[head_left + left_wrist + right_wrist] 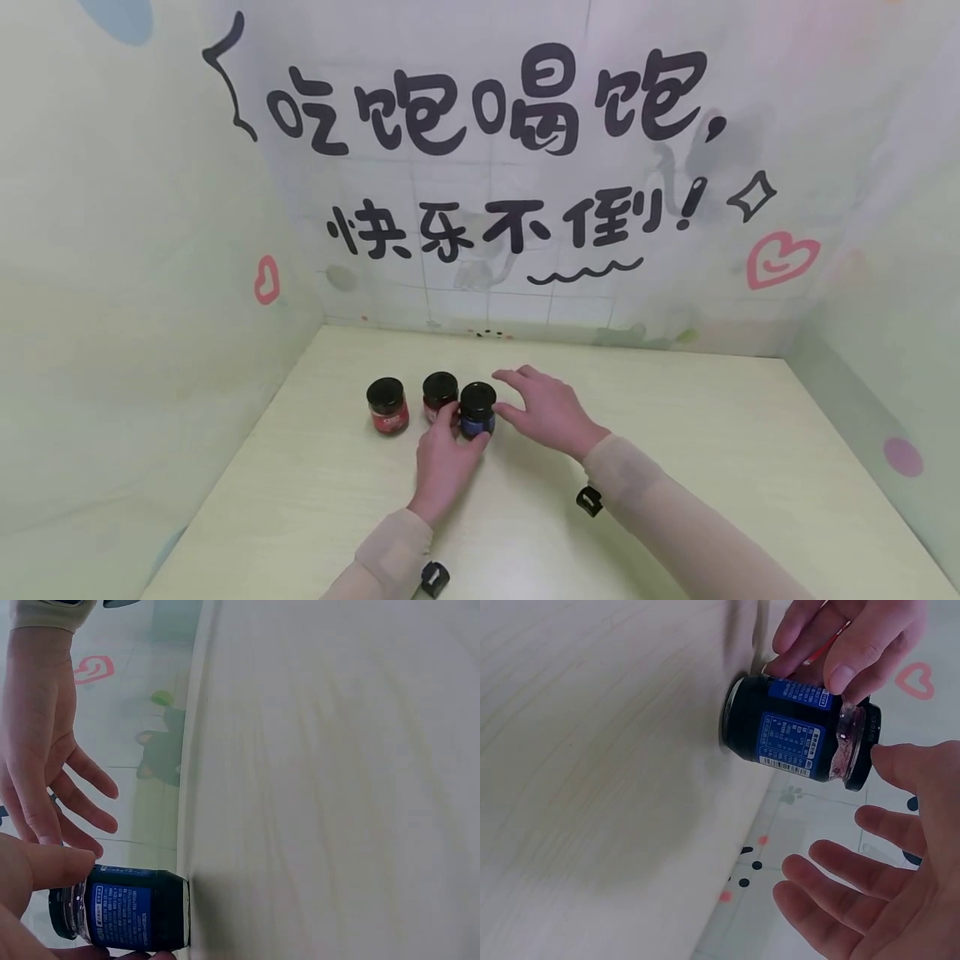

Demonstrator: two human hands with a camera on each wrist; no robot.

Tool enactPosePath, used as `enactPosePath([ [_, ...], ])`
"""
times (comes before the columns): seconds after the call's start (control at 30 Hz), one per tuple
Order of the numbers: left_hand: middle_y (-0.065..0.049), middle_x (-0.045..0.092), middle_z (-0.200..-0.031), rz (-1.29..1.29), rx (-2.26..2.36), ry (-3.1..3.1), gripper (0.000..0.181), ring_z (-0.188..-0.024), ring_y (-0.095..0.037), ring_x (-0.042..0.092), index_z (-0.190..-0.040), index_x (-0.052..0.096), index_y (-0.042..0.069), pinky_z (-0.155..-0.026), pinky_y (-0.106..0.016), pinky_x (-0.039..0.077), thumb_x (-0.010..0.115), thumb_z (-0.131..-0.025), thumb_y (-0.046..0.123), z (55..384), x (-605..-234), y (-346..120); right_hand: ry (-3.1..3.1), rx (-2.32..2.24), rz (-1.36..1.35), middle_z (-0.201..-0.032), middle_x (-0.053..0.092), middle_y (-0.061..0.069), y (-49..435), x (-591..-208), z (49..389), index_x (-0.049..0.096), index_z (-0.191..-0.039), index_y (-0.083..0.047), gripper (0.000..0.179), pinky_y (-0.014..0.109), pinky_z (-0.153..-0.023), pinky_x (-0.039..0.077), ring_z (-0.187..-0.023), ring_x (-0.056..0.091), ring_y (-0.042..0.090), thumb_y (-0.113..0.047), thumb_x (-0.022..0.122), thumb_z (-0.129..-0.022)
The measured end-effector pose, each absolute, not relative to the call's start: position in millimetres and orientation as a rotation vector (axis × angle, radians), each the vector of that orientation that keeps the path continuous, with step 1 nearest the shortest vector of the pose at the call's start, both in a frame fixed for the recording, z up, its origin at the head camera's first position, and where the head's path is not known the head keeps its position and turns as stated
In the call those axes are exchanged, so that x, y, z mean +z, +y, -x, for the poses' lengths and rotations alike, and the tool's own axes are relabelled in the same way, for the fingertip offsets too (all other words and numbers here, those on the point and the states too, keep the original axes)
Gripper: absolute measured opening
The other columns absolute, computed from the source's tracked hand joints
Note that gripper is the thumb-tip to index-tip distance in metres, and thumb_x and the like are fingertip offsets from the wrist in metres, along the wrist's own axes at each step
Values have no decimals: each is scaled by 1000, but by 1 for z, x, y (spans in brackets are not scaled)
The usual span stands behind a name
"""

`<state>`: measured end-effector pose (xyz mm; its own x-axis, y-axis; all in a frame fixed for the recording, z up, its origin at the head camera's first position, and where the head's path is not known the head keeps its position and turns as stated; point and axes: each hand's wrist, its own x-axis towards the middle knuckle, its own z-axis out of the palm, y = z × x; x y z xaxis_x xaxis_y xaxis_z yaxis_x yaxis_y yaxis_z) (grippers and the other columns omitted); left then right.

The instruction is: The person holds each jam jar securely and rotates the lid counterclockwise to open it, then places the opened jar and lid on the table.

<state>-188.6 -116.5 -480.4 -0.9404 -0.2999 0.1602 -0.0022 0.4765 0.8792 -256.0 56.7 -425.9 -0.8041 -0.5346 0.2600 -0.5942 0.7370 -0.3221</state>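
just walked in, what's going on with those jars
A person's left hand is holding a blue-labelled jar upright on a pale table. The right hand is open on the jar's other side, its thumb near the black lid; whether it touches is hard to tell. Two red-labelled jars, one close by and one farther left, also stand upright.

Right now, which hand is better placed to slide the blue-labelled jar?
Left hand, I'd judge: its thumb and fingers flank the blue-labelled jar; the right hand is open beside it.
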Motion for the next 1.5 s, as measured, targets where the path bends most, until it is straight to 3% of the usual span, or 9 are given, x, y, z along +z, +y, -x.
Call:
enactPosePath([
  [0.3, -17, 69, -120, -210, -1323, -2480, 56, -103, -32, 65, -128, 64, 1, -90, -52, 49, 84, -81, 23, 192, -480, -116, -2815, 666, -951, -125, 63, -1, 57, -433, 263, 62, -138, -27, 49, 45, -86, 53, -106, 65, 22, -49, 67, -94],
  [0.6, -16, 72, -113, -197, -1297, -2487, 48, -107, -37, 65, -121, 69, 1, -92, -56, 48, 85, -80, 21, 195, -480, -116, -2784, 910, -1009, -119, 67, 5, 58, -438, 271, 66, -133, -18, 45, 40, -81, 52, -103, 66, 26, -37, 74, -92],
  [0.77, -13, 73, -108, -188, -1286, -2467, 46, -101, -35, 67, -117, 72, 4, -87, -54, 49, 88, -77, 20, 196, -479, -114, -2763, 912, -1016, -117, 69, -2, 58, -440, 272, 69, -128, -17, 41, 37, -78, 53, -103, 66, 24, -34, 76, -91],
  [0.97, -17, 72, -112, -263, -1373, -2412, 54, -104, -34, 67, -120, 71, 0, -87, -52, 52, 89, -75, 24, 195, -479, -106, -2763, 988, -988, -118, 70, -4, 60, -439, 271, 70, -128, -15, 39, 35, -80, 54, -103, 67, 22, -31, 74, -93],
  [1.2, -9, 75, -109, -282, -1529, -2397, 48, -103, -26, 69, -115, 76, 11, -85, -46, 54, 88, -74, 33, 189, -478, -94, -2711, 1136, -999, -114, 71, -2, 64, -435, 266, 69, -127, -10, 37, 41, -91, 53, -102, 68, 16, -28, 72, -95],
  [1.5, -12, 69, -123, -299, -1583, -2338, 58, -98, -29, 71, -126, 71, 11, -85, -47, 56, 89, -75, 30, 186, -468, -88, -2713, 1296, -895, -114, 70, -6, 69, -428, 263, 70, -125, -15, 32, 37, -87, 55, -102, 68, 14, -26, 72, -95],
])
